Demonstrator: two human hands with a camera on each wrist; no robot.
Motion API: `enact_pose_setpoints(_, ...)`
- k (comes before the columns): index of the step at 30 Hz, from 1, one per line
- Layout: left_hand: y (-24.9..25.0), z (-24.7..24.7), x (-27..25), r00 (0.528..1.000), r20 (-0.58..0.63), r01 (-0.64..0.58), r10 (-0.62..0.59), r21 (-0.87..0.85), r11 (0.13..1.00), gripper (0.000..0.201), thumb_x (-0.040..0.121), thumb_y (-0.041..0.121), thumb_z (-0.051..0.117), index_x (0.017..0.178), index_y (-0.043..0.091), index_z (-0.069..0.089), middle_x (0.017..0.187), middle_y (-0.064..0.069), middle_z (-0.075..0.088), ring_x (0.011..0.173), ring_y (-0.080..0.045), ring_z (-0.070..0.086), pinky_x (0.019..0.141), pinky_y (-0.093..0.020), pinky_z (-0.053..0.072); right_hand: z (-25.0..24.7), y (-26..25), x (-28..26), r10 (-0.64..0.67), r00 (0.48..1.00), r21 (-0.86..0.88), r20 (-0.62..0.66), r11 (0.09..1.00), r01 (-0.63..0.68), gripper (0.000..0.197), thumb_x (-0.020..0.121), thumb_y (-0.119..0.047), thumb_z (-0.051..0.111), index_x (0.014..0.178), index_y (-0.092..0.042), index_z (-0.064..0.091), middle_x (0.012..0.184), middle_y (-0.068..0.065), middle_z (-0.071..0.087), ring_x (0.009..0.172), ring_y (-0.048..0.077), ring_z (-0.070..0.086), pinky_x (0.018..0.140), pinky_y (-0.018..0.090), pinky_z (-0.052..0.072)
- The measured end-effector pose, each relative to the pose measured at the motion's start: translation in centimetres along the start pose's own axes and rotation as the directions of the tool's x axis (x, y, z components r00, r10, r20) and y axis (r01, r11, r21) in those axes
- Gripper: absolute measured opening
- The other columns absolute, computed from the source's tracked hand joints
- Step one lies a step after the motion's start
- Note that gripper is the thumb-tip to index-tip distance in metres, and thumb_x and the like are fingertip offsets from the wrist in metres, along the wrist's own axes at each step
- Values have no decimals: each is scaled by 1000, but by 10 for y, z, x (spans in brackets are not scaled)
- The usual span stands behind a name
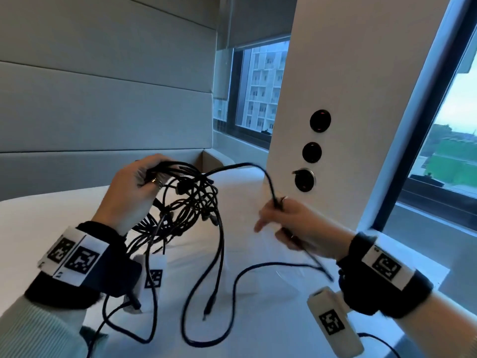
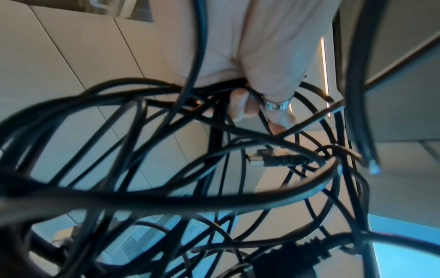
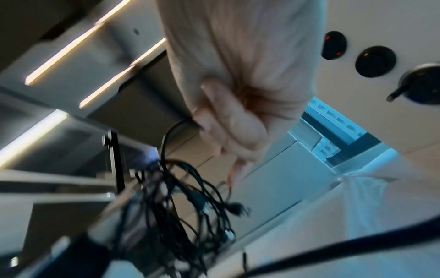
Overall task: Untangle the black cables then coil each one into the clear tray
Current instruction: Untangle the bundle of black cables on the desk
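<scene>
Cables (image 1: 192,202), black and knotted together, hang in a bundle above the white tabletop (image 1: 258,319), gathered at the top in the left hand (image 1: 134,188), whose fingers curl round them. One strand (image 1: 247,165) arcs out of the knot to the right hand (image 1: 296,223), which pinches it, then trails down in loops onto the tabletop. The clear tray (image 1: 291,273) is only faintly visible below the right hand. Beside it rises a white pillar (image 1: 335,99) with three round black sockets (image 1: 312,152).
</scene>
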State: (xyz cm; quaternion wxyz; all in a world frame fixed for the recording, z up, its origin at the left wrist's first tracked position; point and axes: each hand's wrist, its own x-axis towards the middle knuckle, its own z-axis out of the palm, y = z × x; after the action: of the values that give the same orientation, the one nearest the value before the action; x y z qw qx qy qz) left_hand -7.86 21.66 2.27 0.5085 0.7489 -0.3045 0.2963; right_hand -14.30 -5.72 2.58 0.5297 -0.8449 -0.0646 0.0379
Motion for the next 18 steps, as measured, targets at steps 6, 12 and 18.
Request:
enact_pose_setpoints(6,-5,-5,-2,999,19,32,-33,35,999,47,82,9,54,78,55,61,80,30,64,79,14,54,79,-9,39,46,23,17,35,988,-645,149,761,70,40,80,-45,67,110,-19,60,105,-1,67,88,16,61,75,27,48)
enact_pose_setpoints(12,-17,-2,-2,998,35,40,-44,85,996,59,82,-1,50,80,57,59,83,33,64,82,9,55,77,-8,38,62,26,24,-46,998,-869,48,491,65,33,82,-48,60,88,-16,64,79,0,62,71,21,57,49,23,36)
enact_pose_setpoints(18,-23,15,-6,997,66,37,-42,77,996,57,87,-6,54,76,50,61,79,32,64,79,14,54,75,-4,37,9,42,29,-9,988,-863,-156,487,-132,21,90,-26,51,93,-10,64,77,1,57,64,19,51,40,20,29)
